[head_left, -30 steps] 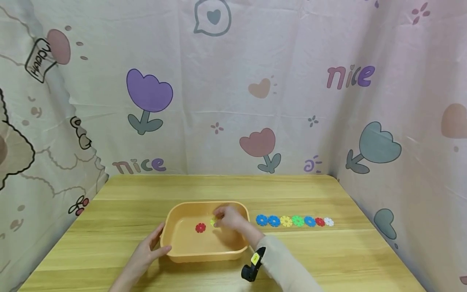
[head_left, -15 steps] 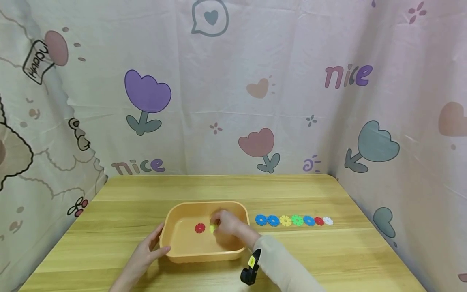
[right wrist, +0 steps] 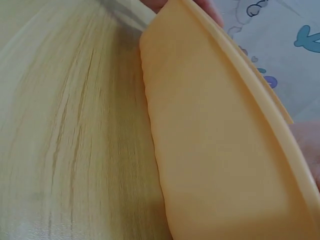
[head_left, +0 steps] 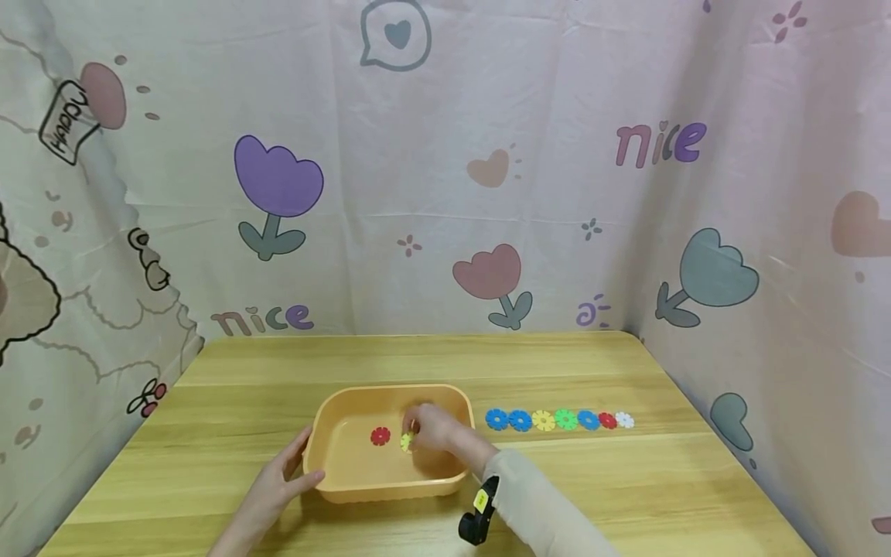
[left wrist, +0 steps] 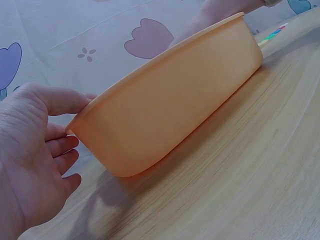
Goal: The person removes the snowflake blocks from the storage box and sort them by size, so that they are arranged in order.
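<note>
An orange plastic tub (head_left: 362, 470) stands on the wooden table. My left hand (head_left: 274, 481) grips its left end, thumb over the rim and the other fingers outside, as the left wrist view of the hand (left wrist: 31, 155) shows. My right hand (head_left: 433, 428) reaches down into the tub and pinches a yellow-green snowflake disc (head_left: 406, 442), which stands tilted; its fingertips are partly hidden. Left of it, a red snowflake disc (head_left: 380, 436) lies on the tub floor. In the right wrist view the tub wall (right wrist: 210, 135) hides the right fingers.
A straight row of several snowflake discs lies right of the tub, from a blue disc (head_left: 496, 419) through a yellow disc (head_left: 543, 420) and a green disc (head_left: 566, 419) to a white disc (head_left: 624, 420). A printed curtain (head_left: 404, 178) hangs behind the wooden table (head_left: 334, 360).
My right fingers have closed on the yellow-green disc, which now stands more on edge. The left hand stays on the tub. The head view has shifted slightly.
</note>
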`<action>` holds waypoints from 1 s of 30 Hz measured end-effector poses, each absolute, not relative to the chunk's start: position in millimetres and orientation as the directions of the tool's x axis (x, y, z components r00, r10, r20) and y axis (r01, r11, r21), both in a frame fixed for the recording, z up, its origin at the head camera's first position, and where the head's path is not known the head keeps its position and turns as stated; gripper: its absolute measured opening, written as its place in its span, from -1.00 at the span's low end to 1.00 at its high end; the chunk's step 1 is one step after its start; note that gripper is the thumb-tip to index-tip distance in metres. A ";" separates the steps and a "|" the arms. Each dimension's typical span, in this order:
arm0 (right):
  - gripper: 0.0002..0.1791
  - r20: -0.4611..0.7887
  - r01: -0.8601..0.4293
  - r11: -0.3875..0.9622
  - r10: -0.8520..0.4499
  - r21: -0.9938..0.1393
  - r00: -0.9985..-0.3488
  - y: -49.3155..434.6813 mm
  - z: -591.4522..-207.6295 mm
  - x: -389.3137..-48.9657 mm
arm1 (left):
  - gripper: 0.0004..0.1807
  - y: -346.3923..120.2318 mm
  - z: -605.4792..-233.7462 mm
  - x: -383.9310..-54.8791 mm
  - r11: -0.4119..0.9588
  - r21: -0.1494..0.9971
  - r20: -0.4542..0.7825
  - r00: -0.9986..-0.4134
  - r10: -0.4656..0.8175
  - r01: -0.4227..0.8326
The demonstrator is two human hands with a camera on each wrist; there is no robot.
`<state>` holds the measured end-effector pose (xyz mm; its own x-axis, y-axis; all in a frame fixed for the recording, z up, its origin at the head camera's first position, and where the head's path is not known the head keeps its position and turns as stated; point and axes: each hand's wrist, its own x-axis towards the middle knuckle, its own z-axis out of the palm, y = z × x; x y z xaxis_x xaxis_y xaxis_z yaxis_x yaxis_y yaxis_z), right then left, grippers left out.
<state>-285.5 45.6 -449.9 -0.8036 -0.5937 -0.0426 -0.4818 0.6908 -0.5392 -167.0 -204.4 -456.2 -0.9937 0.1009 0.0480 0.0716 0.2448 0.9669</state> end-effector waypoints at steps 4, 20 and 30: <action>-0.82 -0.017 -0.466 0.648 -0.594 -0.602 -0.805 47.7 -447.8 -283.9 | -0.18 -204.3 -455.9 -167.1 0.241 0.968 0.045 -0.994 0.099 0.068; -0.90 -0.006 -0.189 0.299 -0.547 -0.935 -0.837 81.4 -420.5 -292.5 | -0.17 -205.8 -456.6 -169.1 0.281 0.958 0.024 -0.994 0.106 0.053; -0.78 0.053 -0.164 0.215 -0.445 -0.963 -0.894 142.9 -405.4 -305.3 | -0.17 -206.5 -459.0 -169.6 0.241 0.969 0.032 -0.994 0.108 0.058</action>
